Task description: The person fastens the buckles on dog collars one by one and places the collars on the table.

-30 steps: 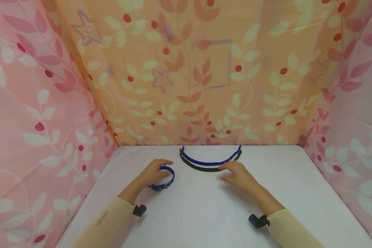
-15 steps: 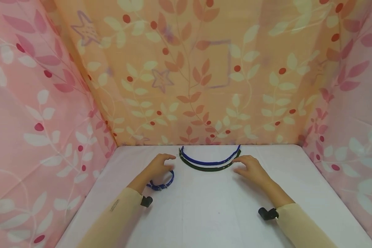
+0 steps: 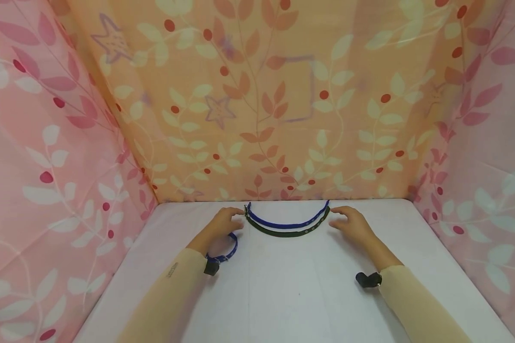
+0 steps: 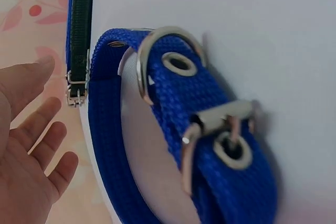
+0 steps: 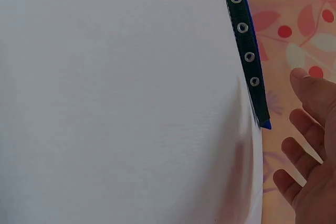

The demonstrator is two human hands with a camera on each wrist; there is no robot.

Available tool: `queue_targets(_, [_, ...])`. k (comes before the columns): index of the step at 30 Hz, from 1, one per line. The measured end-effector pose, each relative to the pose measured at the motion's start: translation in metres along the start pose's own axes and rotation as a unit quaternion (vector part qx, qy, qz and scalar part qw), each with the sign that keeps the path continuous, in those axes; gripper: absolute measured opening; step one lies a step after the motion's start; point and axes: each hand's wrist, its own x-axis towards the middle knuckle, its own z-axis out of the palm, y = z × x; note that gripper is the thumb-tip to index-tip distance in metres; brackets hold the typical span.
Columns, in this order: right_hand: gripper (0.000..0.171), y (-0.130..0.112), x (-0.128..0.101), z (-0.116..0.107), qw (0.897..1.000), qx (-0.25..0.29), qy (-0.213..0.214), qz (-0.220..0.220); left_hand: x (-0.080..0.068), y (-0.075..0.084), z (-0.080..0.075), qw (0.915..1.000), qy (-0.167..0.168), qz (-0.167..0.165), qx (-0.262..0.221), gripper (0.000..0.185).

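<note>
A dark green collar (image 3: 288, 234) with metal eyelets lies unbuckled in a curve near the far edge. Just behind it, an unbuckled blue collar (image 3: 283, 226) follows the same curve. My left hand (image 3: 219, 225) is by the buckle ends of these two, fingers extended and holding nothing. Beneath that wrist sits a second blue collar (image 4: 107, 145), fastened into a ring, its buckle and D-ring facing the left wrist camera. My right hand (image 3: 354, 226) is close to the eyelet ends, its fingers loosely bent around nothing. Whether either hand's fingertips touch the straps is unclear.
White cloth covers the table (image 3: 283, 295). A flowered orange curtain (image 3: 257, 95) rises straight behind its far edge. Pink flowered curtains stand on the left (image 3: 47, 166) and right (image 3: 476, 143). Black wrist cameras poke out at both cuffs.
My left hand has moved forward, away from the ringed blue collar, to the curved collars' buckle ends. My right hand has shifted right and forward from the green collar's middle to its eyelet end.
</note>
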Motion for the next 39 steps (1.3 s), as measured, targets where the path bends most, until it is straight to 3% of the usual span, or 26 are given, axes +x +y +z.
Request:
queue_targets(5, [0.057, 0.011, 0.010, -0.001, 0.999, 0.027, -0.011, 0.038, 0.010, -0.002, 0.003, 0.9999, 0.008, -0.006, 0.002, 0.049])
queue_targets(9, [0.059, 0.018, 0.016, 0.002, 0.998, 0.035, -0.016, 0.039, 0.019, -0.006, 0.002, 0.9997, 0.022, -0.005, 0.013, 0.053])
queue_targets(14, [0.063, 0.024, 0.022, 0.007, 0.998, 0.041, -0.017, 0.039, 0.029, -0.009, 0.002, 0.9997, 0.015, -0.016, -0.004, 0.059])
queue_targets(19, [0.067, 0.025, 0.029, 0.010, 0.999, 0.028, -0.019, 0.040, 0.038, -0.012, 0.005, 0.9992, 0.008, -0.026, -0.029, 0.063])
queue_targets(24, [0.070, 0.025, 0.034, 0.013, 0.998, -0.001, -0.032, 0.059, 0.045, -0.013, 0.010, 0.9994, -0.006, -0.033, -0.012, 0.072])
queue_targets(30, [0.069, 0.025, 0.037, 0.015, 0.997, -0.022, -0.035, 0.062, 0.046, -0.012, 0.013, 0.9994, -0.007, -0.033, 0.012, 0.076])
queue_targets(39, [0.068, 0.027, 0.037, 0.014, 0.997, -0.039, -0.042, 0.052, 0.036, -0.006, 0.011, 0.9986, -0.017, -0.045, 0.023, 0.070])
